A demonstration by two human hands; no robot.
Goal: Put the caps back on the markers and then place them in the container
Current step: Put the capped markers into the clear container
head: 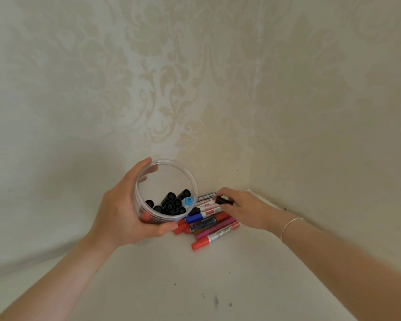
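Cream wallpaper [195, 77] with a faint damask pattern fills the upper view, meeting a pale tabletop [218, 286] marked by a few small dark ink spots. Two bare forearms reach in from the lower corners.

The left hand [123, 214] grips a clear round plastic container [183, 174], tilted so its open mouth faces the viewer; the thumb curls round the near side and the fingers wrap the far side. Inside lie several capped markers [169, 205], mostly with black ends, one with a light blue end [188, 201].

Just beside the container, to its right, a loose pile of markers [208, 224] lies on the table near the wall. Among them are a blue-capped marker [193, 218], a pink one and a silver marker with a red cap [215, 237] nearest the viewer.

The right hand [245, 209], a thin bracelet [289, 225] at its wrist, rests on the far end of the pile, fingers pinching a black-capped marker [221, 200].
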